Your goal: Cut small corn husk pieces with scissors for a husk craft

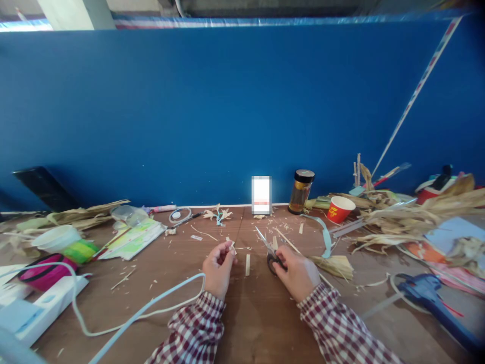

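My left hand (219, 269) is closed in a pinch above the brown table. A small pale piece that looks like dried husk (232, 247) shows at its fingertips. In my right hand (297, 273) are black-handled scissors (270, 247), their points aimed up and left, with the blades slightly apart. Between the hands a short pale husk strip (247, 265) lies flat on the table. Beyond my left hand stands a small flower-like husk figure (218, 214) with a light-blue middle. A thin stick (287, 239) slants behind the scissors.
Dried corn husks (397, 222), a red paper cup (340, 209) and a lidded jar (301, 192) stand at the right. A blue glue gun (428, 296) lies nearer. On the left are a power strip (49, 311), a white cable (151, 303) and a pink pouch (47, 273). A blue partition (227, 111) closes the back.
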`<state>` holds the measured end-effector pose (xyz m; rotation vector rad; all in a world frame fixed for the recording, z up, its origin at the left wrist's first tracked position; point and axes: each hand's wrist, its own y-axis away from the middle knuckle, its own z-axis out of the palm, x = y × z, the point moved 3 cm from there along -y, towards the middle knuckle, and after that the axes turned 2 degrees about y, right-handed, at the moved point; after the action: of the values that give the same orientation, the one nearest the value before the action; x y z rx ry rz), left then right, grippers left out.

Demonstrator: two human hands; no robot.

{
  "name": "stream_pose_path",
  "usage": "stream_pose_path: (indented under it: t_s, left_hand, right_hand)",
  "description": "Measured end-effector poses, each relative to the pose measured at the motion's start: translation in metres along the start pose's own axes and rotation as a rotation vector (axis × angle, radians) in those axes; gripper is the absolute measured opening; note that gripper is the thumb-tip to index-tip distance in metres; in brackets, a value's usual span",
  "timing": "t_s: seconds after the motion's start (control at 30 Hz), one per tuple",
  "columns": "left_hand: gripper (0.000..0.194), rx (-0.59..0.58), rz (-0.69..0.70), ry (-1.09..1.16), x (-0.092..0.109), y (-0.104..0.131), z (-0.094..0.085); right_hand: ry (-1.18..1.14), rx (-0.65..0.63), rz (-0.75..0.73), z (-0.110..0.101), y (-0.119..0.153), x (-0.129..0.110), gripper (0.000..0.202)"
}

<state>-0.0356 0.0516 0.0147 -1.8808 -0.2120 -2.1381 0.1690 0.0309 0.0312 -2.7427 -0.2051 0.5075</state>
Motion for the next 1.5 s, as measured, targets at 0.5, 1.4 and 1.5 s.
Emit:
stream_pose_path:
  t_s: [0.5, 1.4, 1.5]
  left_hand:
    - [0.019, 0.020, -0.360, 0.422, -0.002, 0.000, 0.004]
    - [0.028, -0.344, -0.302, 0.081, -0.005, 0.008, 0.013]
    - [0.031, -0.310, -0.260, 0.041, -0.006, 0.007, 0.012]
  right_hand:
    - [-0.099, -0.123, -0.203, 0.007, -0.005, -0.036, 0.015]
    - [-0.849, -0.095, 0.113, 0.028, -0.023, -0.039, 0.016]
    - [-0.854, -0.108, 0.103, 0.026, -0.024, -0.038, 0.021]
